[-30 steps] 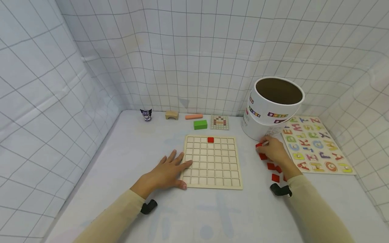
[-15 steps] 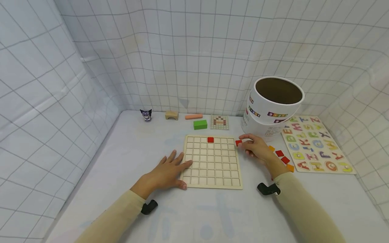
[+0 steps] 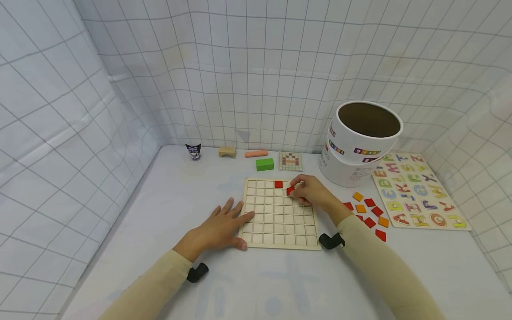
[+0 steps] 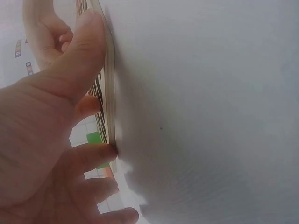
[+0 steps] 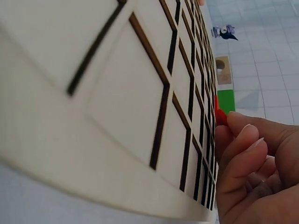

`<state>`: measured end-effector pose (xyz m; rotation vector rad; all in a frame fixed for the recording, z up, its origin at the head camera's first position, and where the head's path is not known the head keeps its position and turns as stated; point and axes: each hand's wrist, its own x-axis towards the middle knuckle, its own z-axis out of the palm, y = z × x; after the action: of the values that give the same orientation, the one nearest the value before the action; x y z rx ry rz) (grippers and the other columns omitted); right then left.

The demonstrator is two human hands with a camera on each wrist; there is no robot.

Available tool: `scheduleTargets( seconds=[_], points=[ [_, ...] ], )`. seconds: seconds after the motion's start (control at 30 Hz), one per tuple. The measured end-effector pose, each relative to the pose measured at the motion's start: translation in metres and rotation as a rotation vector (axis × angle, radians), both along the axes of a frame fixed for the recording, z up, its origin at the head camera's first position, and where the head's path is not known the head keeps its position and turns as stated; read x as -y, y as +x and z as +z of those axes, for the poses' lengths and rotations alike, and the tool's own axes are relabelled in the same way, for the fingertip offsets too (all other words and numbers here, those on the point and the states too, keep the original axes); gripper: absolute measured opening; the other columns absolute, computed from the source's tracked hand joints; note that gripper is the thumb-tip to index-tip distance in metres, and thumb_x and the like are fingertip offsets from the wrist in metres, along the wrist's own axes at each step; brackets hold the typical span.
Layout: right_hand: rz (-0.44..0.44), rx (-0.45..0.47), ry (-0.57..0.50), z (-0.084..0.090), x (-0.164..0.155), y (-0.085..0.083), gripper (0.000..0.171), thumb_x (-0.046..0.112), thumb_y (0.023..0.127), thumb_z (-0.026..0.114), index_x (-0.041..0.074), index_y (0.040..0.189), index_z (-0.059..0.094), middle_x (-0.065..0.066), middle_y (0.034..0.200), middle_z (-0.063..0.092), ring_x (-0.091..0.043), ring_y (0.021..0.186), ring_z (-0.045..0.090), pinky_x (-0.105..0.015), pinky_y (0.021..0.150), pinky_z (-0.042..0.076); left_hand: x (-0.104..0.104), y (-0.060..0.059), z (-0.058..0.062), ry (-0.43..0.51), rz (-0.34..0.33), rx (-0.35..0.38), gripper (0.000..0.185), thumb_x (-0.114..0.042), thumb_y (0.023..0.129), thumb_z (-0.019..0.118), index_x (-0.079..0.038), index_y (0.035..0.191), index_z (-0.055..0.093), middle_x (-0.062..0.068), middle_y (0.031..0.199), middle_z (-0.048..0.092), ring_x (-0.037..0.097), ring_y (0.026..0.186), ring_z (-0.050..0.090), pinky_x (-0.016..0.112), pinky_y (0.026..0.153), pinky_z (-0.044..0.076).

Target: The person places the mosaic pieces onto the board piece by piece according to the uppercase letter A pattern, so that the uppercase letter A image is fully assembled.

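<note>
A pale wooden grid board (image 3: 269,226) lies flat on the table, with one red tile (image 3: 278,184) set in its far row. My right hand (image 3: 314,193) pinches another red tile (image 3: 290,190) between thumb and fingers, over the board just right of and nearer than the set one. In the right wrist view that pinched tile (image 5: 222,116) shows close to the board's surface. Spread fingers of my left hand (image 3: 220,229) rest on the board's left edge; the left wrist view shows its thumb (image 4: 88,42) along the board's side.
Loose red and orange tiles (image 3: 361,209) lie to the right, beside an alphabet board (image 3: 424,191). Behind them stands a white bucket (image 3: 352,155). Along the back are a pattern card (image 3: 290,161), green block (image 3: 265,164), orange stick (image 3: 256,154), wooden arch (image 3: 227,152) and small figurine (image 3: 194,151).
My right hand has picked a red tile from the loose pile and carried it left over the board's far rows. The left hand has stayed in place on the board.
</note>
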<state>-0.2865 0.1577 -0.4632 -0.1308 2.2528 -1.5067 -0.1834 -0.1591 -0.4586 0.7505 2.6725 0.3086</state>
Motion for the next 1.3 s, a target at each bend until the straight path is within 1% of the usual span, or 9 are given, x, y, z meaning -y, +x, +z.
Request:
scheduleTargets(
  seconds=[0.13,0.23,0.6,0.77,0.83,0.93,1.07,1.17,1.3],
  points=[
    [0.03,-0.077,0.108,0.001,0.005,-0.002,0.028,0.01,0.091,0.075,0.006,0.115,0.062,-0.007,0.077,0.06,-0.015,0.051,0.048,-0.026,0.049,0.04,0.0,-0.001,0.0,0.006,-0.005,0.0,0.094,-0.061,0.082,0.073,-0.029,0.161,0.033,0.016,0.17,0.013,0.042,0.156,-0.001,0.067,0.119,0.014],
    [0.044,-0.111,0.154,0.001,0.008,-0.002,0.027,0.01,0.09,0.076,0.007,0.113,0.063,-0.007,0.079,0.057,-0.015,0.052,0.05,-0.027,0.051,0.042,-0.001,-0.001,0.0,0.008,-0.004,0.003,0.095,-0.062,0.081,0.073,-0.03,0.161,0.032,0.016,0.17,0.012,0.041,0.156,-0.001,0.066,0.119,0.014],
    [0.04,-0.137,0.245,0.0,0.013,-0.004,0.023,0.01,0.089,0.076,0.009,0.109,0.066,-0.007,0.081,0.056,-0.014,0.056,0.052,-0.027,0.053,0.042,-0.001,-0.002,0.001,0.023,-0.01,0.006,0.095,-0.061,0.082,0.073,-0.029,0.161,0.033,0.016,0.17,0.013,0.042,0.156,-0.001,0.066,0.119,0.014],
    [0.042,-0.167,0.269,0.003,0.007,-0.001,0.025,0.014,0.089,0.076,0.011,0.112,0.068,-0.006,0.086,0.058,-0.016,0.066,0.054,-0.028,0.061,0.045,-0.003,-0.003,0.002,0.014,-0.011,0.005,0.095,-0.061,0.082,0.073,-0.028,0.161,0.033,0.017,0.17,0.014,0.042,0.156,0.0,0.066,0.119,0.015],
    [0.042,-0.172,0.235,0.008,-0.005,0.005,0.03,0.016,0.09,0.076,0.011,0.118,0.067,-0.007,0.091,0.058,-0.017,0.069,0.053,-0.029,0.062,0.044,-0.003,-0.003,0.001,0.01,-0.008,0.008,0.095,-0.061,0.081,0.073,-0.028,0.161,0.033,0.016,0.17,0.013,0.042,0.156,-0.001,0.066,0.119,0.015],
    [0.014,-0.165,0.164,0.017,-0.036,0.017,0.037,0.02,0.093,0.074,0.009,0.127,0.065,-0.011,0.098,0.056,-0.019,0.068,0.05,-0.03,0.059,0.042,-0.003,-0.002,0.0,0.008,-0.002,0.01,0.095,-0.062,0.081,0.073,-0.028,0.161,0.033,0.016,0.17,0.013,0.042,0.156,-0.001,0.067,0.119,0.015],
    [-0.081,-0.111,0.105,0.026,-0.088,0.035,0.044,0.024,0.097,0.071,0.008,0.135,0.059,-0.012,0.105,0.053,-0.019,0.066,0.048,-0.03,0.055,0.041,-0.003,-0.002,0.0,0.006,0.006,0.008,0.095,-0.061,0.08,0.073,-0.029,0.161,0.034,0.016,0.17,0.014,0.042,0.156,-0.001,0.066,0.119,0.015],
    [-0.158,-0.062,0.082,0.027,-0.123,0.047,0.046,0.025,0.099,0.068,0.008,0.14,0.054,-0.011,0.104,0.053,-0.02,0.07,0.05,-0.029,0.058,0.045,-0.003,-0.002,0.002,0.006,0.008,0.006,0.096,-0.06,0.08,0.074,-0.028,0.161,0.034,0.017,0.17,0.014,0.042,0.156,0.001,0.066,0.119,0.016],
    [-0.204,-0.015,0.079,0.022,-0.151,0.059,0.051,0.024,0.1,0.066,0.004,0.144,0.049,-0.01,0.105,0.054,-0.02,0.075,0.052,-0.027,0.059,0.044,-0.003,-0.001,0.003,0.001,0.001,-0.01,0.096,-0.06,0.08,0.075,-0.027,0.16,0.035,0.018,0.169,0.017,0.044,0.155,0.007,0.067,0.118,0.018]
  ],
)
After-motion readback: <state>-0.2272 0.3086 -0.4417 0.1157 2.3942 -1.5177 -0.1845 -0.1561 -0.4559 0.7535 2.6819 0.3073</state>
